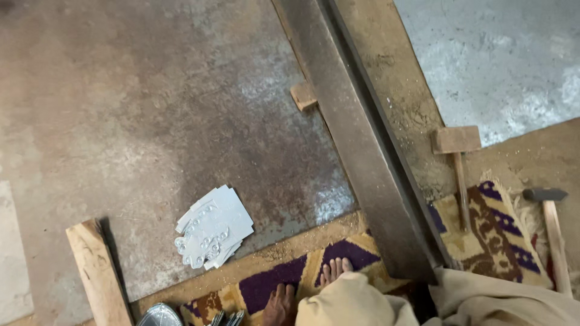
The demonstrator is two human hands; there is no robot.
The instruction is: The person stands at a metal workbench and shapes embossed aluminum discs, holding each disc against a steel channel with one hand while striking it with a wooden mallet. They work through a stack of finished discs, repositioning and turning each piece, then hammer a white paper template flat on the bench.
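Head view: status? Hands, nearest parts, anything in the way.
Neither hand in view. Stack of flat silver metal pieces on rusty steel sheet, untouched. Long dark steel beam beside it, bare feet on patterned rug.

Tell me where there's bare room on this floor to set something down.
The big metal sheet is mostly bare, above the stack of small metal plates and left of the long steel bar. The grey floor at top right is bare too. It is crowded on the patterned rug, around the wooden mallet, the hammer and the feet.
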